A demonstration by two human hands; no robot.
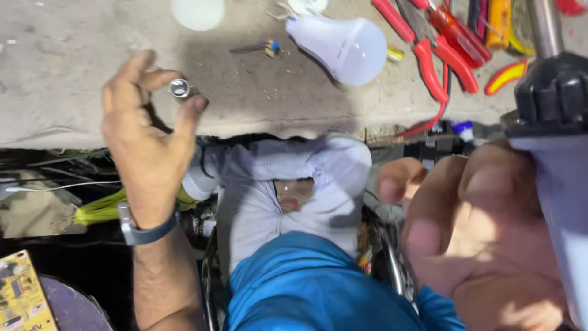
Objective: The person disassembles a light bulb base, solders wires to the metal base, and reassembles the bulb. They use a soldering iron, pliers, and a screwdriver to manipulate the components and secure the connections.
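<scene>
Fingertips of the left hand [147,144] pinch a small metal bulb cap [179,89] over the desk [61,73]. Right hand [484,239] grips a grey tool handle [560,202]; white bulb [343,48] lies beyond, between the hands.

Bare worktop [67,67] lies open at the left; a white bulb [343,49] and red-handled pliers [429,55] crowd the right side

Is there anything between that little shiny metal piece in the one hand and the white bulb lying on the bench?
Nothing large. The left hand pinches the small metal piece above the grey bench top. Between it and the white bulb lies only a small blue and yellow component, plus a few crumbs. The right hand is off to the side, gripping a tool handle.
</scene>
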